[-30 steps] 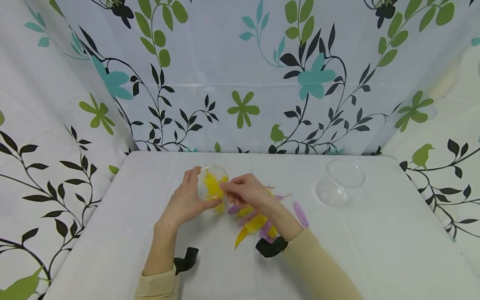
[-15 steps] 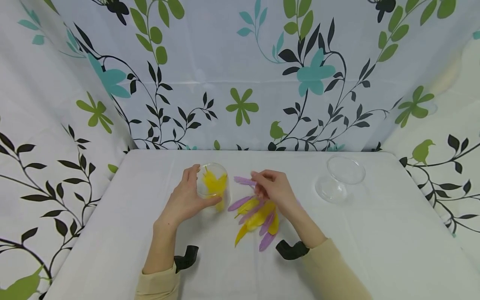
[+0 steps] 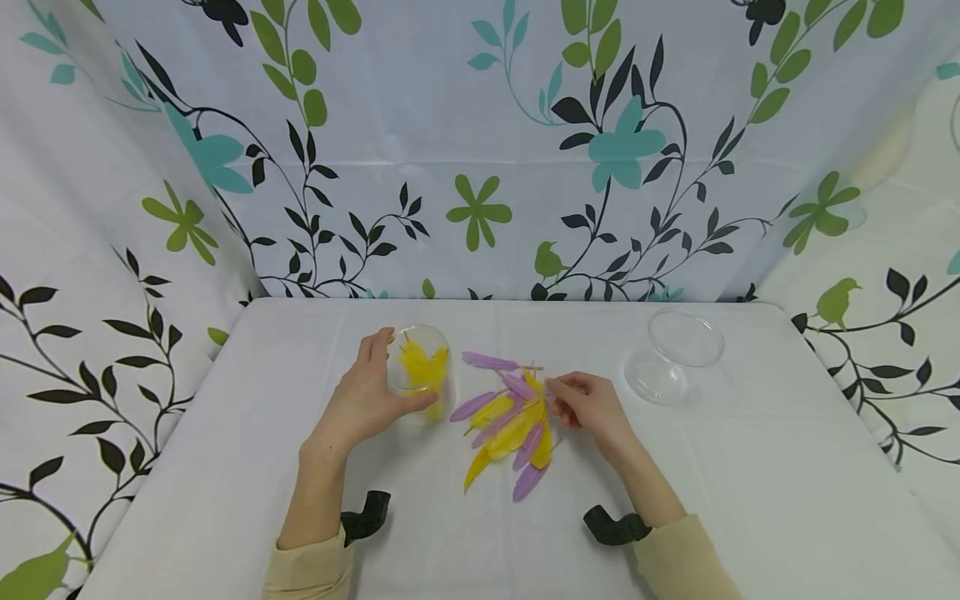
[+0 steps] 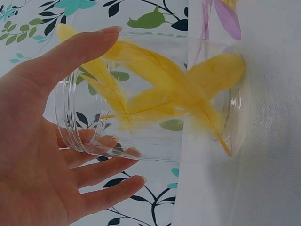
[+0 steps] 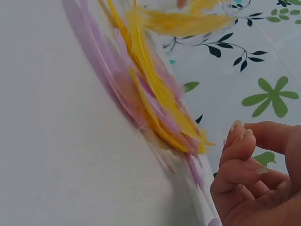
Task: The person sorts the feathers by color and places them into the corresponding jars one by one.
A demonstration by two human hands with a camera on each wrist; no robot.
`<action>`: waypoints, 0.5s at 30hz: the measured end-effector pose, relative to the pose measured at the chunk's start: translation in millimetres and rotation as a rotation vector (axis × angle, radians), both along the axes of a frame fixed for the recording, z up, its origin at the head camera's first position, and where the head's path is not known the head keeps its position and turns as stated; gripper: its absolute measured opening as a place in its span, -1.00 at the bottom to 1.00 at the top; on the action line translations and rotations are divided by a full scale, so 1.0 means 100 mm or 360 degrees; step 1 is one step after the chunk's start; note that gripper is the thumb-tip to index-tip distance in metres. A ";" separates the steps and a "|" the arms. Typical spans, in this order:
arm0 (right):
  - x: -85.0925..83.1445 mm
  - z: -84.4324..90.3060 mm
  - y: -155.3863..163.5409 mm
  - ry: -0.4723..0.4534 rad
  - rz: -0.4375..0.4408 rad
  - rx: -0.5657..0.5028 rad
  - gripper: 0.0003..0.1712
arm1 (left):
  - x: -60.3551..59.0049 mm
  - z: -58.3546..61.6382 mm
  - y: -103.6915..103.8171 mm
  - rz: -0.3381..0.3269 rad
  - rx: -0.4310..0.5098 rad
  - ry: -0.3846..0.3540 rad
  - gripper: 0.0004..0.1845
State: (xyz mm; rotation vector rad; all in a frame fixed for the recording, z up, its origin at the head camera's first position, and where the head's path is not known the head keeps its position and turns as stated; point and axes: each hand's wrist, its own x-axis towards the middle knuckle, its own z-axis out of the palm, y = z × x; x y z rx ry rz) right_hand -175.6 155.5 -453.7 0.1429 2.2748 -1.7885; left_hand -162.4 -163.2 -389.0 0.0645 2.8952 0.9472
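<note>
Left hand [image 3: 365,392] round jar [image 4: 162,147], ridges [image 4: 70,115] wrist-view only

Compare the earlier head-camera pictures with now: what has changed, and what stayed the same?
The right hand has moved rightward, from the mouth of the clear jar to the right edge of the feather pile. It now visibly holds nothing. The left hand still holds the jar, yellow feathers inside; the other clear container stayed put.

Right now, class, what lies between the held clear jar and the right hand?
In the head view, loose purple and yellow feathers lie there on the white cloth.
</note>
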 end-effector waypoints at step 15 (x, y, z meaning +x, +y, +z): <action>0.03 -0.14 -0.08 0.0050 0.0176 0.0451 -0.73 | -0.01 -0.02 -0.01 -0.0013 -0.0001 0.0025 0.20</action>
